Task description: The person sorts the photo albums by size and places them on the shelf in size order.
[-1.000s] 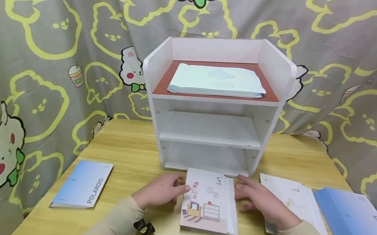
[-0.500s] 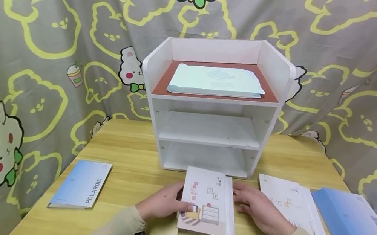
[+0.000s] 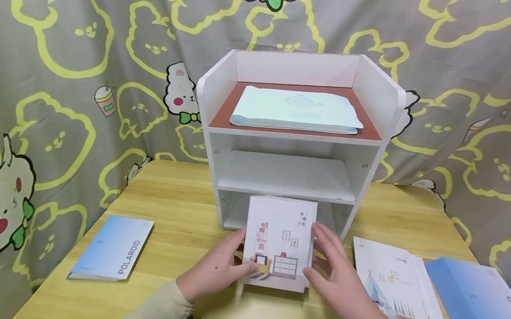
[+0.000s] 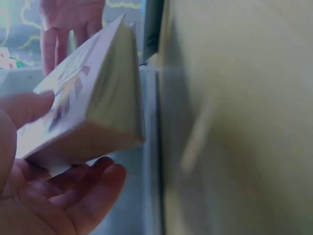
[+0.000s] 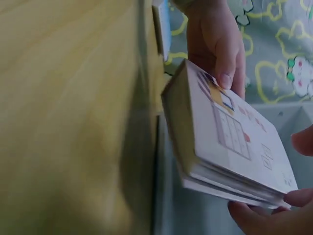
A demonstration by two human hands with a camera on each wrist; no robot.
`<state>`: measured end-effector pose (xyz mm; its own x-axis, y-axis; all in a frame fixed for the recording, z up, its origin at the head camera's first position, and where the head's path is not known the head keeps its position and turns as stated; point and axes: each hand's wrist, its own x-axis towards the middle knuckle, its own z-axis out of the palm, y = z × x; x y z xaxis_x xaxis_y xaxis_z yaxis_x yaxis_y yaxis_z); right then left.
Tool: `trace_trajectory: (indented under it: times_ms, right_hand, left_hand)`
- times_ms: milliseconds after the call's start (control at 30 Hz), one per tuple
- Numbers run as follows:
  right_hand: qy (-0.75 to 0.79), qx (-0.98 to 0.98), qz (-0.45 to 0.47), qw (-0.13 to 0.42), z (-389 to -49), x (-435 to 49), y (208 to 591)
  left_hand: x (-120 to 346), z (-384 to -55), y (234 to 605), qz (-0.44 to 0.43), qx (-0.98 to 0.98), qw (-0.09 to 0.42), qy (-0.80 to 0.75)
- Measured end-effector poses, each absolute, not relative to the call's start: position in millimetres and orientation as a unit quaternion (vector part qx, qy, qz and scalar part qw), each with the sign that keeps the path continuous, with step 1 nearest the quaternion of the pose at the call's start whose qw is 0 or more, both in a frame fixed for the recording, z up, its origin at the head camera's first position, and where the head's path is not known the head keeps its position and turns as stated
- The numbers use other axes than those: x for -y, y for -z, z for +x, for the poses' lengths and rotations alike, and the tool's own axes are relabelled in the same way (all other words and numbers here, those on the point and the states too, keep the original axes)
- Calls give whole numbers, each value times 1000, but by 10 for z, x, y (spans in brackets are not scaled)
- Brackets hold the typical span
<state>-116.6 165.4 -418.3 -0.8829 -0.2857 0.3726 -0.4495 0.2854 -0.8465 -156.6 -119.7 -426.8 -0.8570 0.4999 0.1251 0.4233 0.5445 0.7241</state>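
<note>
A stack of white books (image 3: 278,244), its top cover drawn with a dresser and pictures, is tilted up in front of the white shelf unit (image 3: 363,190). My left hand (image 3: 214,271) grips its left side, thumb on the cover and fingers behind. At the right edge my right hand (image 3: 341,280) touches the stack, its thumb apart from the cover in the right wrist view. The left wrist view shows the lower edge of the stack (image 4: 83,142) raised off the wooden table (image 4: 244,122), and straight fingers of the right hand (image 4: 73,29) beyond it.
One blue POLAROID book (image 3: 113,248) lies at the left. On the right are more white books (image 3: 396,281) and a thick blue POLAROID stack (image 3: 482,299). A pale whale-print packet (image 3: 297,109) rests on the shelf unit's top. A patterned curtain (image 3: 130,65) hangs behind.
The white books, flat on the table a second ago, have been lifted and tilted up toward the shelf unit. My left hand has taken hold of them; the right hand has followed along their edge.
</note>
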Motion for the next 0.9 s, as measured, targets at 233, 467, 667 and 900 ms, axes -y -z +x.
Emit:
trace_trajectory:
  times_ms: [233, 467, 667, 900]
  right_hand:
    - [-443, 844, 255, 164, -1092, -1542, 3990]
    - [-371, 869, 254, 204, -1243, -1453, 3899]
    - [-262, 898, 267, 230, -1527, -1391, 3864]
    - [-151, 909, 289, 259, -1753, -1355, 3773]
  left_hand:
    - [1167, -1488, 4162, 288, -828, 95, -472]
    - [1181, -1493, 3998, 263, -792, 83, -545]
    - [1230, -1651, 3835, 220, -780, 59, -583]
    - [1239, -1804, 3726, 144, -747, 22, -648]
